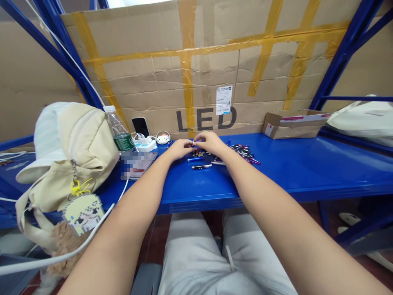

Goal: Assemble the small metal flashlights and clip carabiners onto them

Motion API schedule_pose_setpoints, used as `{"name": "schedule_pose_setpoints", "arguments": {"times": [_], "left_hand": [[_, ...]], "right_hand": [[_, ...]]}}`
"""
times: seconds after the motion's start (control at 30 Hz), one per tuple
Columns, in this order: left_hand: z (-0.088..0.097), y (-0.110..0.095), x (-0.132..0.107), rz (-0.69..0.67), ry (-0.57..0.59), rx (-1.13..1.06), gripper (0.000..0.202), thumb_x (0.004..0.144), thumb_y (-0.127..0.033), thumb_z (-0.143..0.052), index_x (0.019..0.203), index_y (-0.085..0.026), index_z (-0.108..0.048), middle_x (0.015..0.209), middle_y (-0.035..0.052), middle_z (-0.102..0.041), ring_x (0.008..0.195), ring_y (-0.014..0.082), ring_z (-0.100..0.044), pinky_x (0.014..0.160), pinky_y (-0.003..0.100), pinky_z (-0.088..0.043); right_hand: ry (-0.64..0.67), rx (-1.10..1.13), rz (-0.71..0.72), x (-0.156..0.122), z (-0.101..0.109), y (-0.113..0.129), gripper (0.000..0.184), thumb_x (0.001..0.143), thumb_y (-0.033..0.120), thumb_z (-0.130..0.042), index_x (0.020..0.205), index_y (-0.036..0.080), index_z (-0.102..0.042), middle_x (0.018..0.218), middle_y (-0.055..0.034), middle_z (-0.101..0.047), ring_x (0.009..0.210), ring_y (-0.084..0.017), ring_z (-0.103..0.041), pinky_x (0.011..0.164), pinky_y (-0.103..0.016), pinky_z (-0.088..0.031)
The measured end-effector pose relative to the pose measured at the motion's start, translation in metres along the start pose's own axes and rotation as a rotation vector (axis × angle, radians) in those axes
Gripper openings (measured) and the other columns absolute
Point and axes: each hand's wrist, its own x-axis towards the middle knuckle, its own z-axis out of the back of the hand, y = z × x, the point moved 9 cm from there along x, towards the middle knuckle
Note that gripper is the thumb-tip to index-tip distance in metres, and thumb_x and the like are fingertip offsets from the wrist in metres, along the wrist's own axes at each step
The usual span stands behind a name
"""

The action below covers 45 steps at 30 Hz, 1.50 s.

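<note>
My left hand (pixel 181 149) and my right hand (pixel 209 142) meet above the blue tabletop, fingertips pinched together. Something very small may be between them, but I cannot make it out. Just below lie a short blue metallic tube (pixel 195 159) and a black-and-silver tube (pixel 202 166), both shaped like small penlights. A heap of similar slim, coloured metallic tubes (pixel 244 152) spreads to the right of my right hand. Small round pieces (pixel 209 153) are scattered under the hands, partly hidden by them.
On the left sit a cream backpack (pixel 89 135), a bottle (pixel 121 133), a power strip (pixel 145 144) and a blurred flat device (pixel 139 164). A white cable (pixel 92 233) crosses near my left forearm. An open cardboard box (pixel 291 125) stands at back right, before a cardboard wall (pixel 147 90).
</note>
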Motion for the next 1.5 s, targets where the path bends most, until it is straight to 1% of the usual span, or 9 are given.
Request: {"name": "schedule_pose_setpoints", "arguments": {"times": [0.2,0.3,0.5,0.57,0.73,1.07,1.17,1.33,1.5], "left_hand": [[-0.003,0.003,0.003,-0.035,0.015,-0.034,0.032,0.077,-0.031,-0.061,0.102,-0.013,-0.069,0.098,0.0083,-0.072,0.089,0.0227,-0.065,0.086,0.036,-0.049],[-0.002,0.003,0.003,-0.03,0.01,-0.029,0.031,0.076,-0.031,-0.061,0.1,-0.012,-0.069,0.096,0.0088,-0.072,0.088,0.0233,-0.066,0.085,0.037,-0.049],[0.001,0.003,0.002,-0.001,0.002,-0.023,0.029,0.076,-0.031,-0.063,0.099,-0.013,-0.069,0.093,0.0072,-0.073,0.086,0.0216,-0.065,0.084,0.035,-0.048],[0.003,0.006,0.002,0.028,-0.013,0.01,0.03,0.076,-0.033,-0.064,0.098,-0.013,-0.069,0.092,0.0076,-0.072,0.085,0.0217,-0.065,0.082,0.035,-0.048],[0.005,0.009,0.001,0.055,-0.017,0.081,0.03,0.077,-0.031,-0.062,0.101,-0.013,-0.068,0.093,0.0077,-0.072,0.085,0.0208,-0.065,0.081,0.034,-0.049],[0.002,0.006,0.001,0.022,0.0,0.149,0.026,0.079,-0.03,-0.06,0.098,-0.014,-0.069,0.091,0.0065,-0.072,0.083,0.0199,-0.064,0.078,0.031,-0.049],[0.001,0.006,0.0,0.02,0.013,0.135,0.027,0.079,-0.032,-0.06,0.097,-0.014,-0.069,0.09,0.0065,-0.072,0.082,0.02,-0.064,0.078,0.031,-0.049],[-0.003,0.002,-0.001,0.005,0.053,0.025,0.029,0.079,-0.034,-0.06,0.099,-0.015,-0.069,0.093,0.0061,-0.072,0.085,0.0203,-0.064,0.08,0.032,-0.049],[-0.005,0.001,0.0,-0.024,0.058,-0.031,0.029,0.077,-0.032,-0.062,0.099,-0.015,-0.069,0.096,0.0062,-0.072,0.089,0.0212,-0.064,0.086,0.034,-0.048]], "right_hand": [[-0.044,0.076,-0.035,-0.001,-0.002,-0.007,0.015,0.079,0.022,-0.063,0.087,0.015,-0.073,0.084,-0.0038,-0.071,0.072,-0.013,-0.058,0.065,-0.023,-0.041],[-0.004,0.085,-0.052,-0.001,-0.006,-0.009,0.015,0.08,0.023,-0.062,0.087,0.016,-0.073,0.081,-0.0029,-0.071,0.068,-0.012,-0.058,0.063,-0.022,-0.041],[-0.007,-0.071,-0.055,-0.002,0.004,-0.006,0.026,0.078,0.022,-0.062,0.102,0.016,-0.07,0.083,-0.0035,-0.071,0.076,-0.015,-0.061,0.067,-0.024,-0.042],[0.062,-0.169,-0.097,-0.005,0.006,-0.007,0.022,0.076,0.02,-0.062,0.096,0.016,-0.071,0.086,-0.005,-0.072,0.077,-0.016,-0.062,0.066,-0.024,-0.042],[0.407,-0.383,-0.211,-0.021,-0.01,-0.014,0.007,0.072,0.025,-0.069,0.07,0.02,-0.073,0.076,-0.0061,-0.072,0.07,-0.019,-0.063,0.061,-0.027,-0.042],[0.439,-0.317,-0.225,-0.022,-0.025,-0.02,0.006,0.071,0.023,-0.069,0.073,0.021,-0.075,0.073,-0.0034,-0.071,0.066,-0.016,-0.062,0.058,-0.025,-0.041],[0.366,-0.289,-0.183,-0.016,-0.018,-0.018,0.009,0.074,0.025,-0.068,0.072,0.018,-0.074,0.073,-0.0046,-0.071,0.067,-0.016,-0.06,0.059,-0.025,-0.04],[0.007,-0.094,-0.079,-0.001,0.006,-0.01,0.018,0.08,0.029,-0.063,0.089,0.017,-0.074,0.085,-0.0042,-0.072,0.075,-0.014,-0.059,0.063,-0.023,-0.04],[0.022,-0.01,-0.015,0.001,-0.006,-0.007,0.015,0.08,0.024,-0.063,0.089,0.017,-0.073,0.087,-0.0038,-0.072,0.076,-0.014,-0.06,0.067,-0.022,-0.041]]}}
